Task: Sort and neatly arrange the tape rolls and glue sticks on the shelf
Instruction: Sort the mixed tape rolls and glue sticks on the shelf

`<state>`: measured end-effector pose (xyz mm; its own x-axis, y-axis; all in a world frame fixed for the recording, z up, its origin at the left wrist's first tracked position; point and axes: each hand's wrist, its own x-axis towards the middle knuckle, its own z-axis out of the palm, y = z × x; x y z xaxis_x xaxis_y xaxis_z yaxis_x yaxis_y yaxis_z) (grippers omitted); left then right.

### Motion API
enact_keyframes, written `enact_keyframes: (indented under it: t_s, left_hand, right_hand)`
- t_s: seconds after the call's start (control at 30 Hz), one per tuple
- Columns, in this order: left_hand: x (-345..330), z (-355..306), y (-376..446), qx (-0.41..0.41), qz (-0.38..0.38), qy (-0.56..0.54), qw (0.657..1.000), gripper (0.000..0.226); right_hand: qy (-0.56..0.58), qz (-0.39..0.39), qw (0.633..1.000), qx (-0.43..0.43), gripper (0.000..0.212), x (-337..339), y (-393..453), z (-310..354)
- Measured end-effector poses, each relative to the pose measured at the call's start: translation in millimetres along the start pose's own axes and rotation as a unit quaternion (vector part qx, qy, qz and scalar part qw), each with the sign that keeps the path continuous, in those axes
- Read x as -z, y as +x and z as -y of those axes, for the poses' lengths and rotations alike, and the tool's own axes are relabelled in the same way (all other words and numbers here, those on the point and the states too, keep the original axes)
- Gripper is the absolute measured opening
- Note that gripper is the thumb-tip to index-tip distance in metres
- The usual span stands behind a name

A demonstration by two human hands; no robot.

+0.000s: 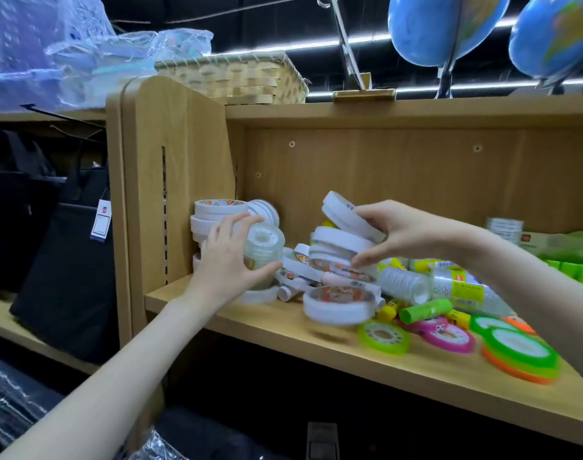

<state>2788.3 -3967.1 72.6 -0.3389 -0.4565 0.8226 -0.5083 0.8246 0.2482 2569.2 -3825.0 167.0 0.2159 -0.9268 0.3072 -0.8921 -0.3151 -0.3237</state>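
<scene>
A wooden shelf fills mid-frame. The left hand grips a clear tape stack at centre-left; the right hand pinches several white tape rolls, which look light, stiff and prone to sliding, so best clamped top and bottom. Glue sticks lie lower right.

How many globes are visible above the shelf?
2. One globe hangs at the top right of centre; the other globe is at the far right edge, partly cut off. More may be outside the view.
</scene>
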Motion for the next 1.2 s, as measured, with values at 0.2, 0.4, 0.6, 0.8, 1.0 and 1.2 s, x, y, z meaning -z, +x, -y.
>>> enact_keyframes:
  t_s: [0.2, 0.4, 0.6, 0.8, 1.0, 1.2]
  left_hand:
    - [-15, 6, -14, 0.06, 0.002, -0.068, 0.996, 0.089]
    - [-15, 6, -29, 0.05, -0.08, -0.057, 0.994, 0.076]
    - [-19, 11, -20, 0.131, 0.019, -0.17, 0.977, 0.092]
    - [-18, 9, -8, 0.148, 0.009, -0.195, 0.969, 0.075]
    - [29, 23, 1, 0.196, -0.115, -0.281, 0.932, 0.091]
    - [51, 41, -21, 0.208, -0.132, -0.257, 0.935, 0.08]
  right_hand:
    - [0.012, -0.066, 0.998, 0.012, 0.033, 15, 34, 6]
    - [0.008, -0.049, 0.999, 0.003, 0.03, -9, 46, 1]
    - [-0.045, -0.049, 0.998, 0.014, 0.028, -15, 52, 4]
    - [-0.078, -0.051, 0.995, 0.023, 0.03, -13, 62, 0]
    - [-0.063, -0.064, 0.995, 0.037, 0.029, -21, 78, 4]
    - [-0.065, 0.041, 0.994, 0.074, 0.031, -69, 117, 40]
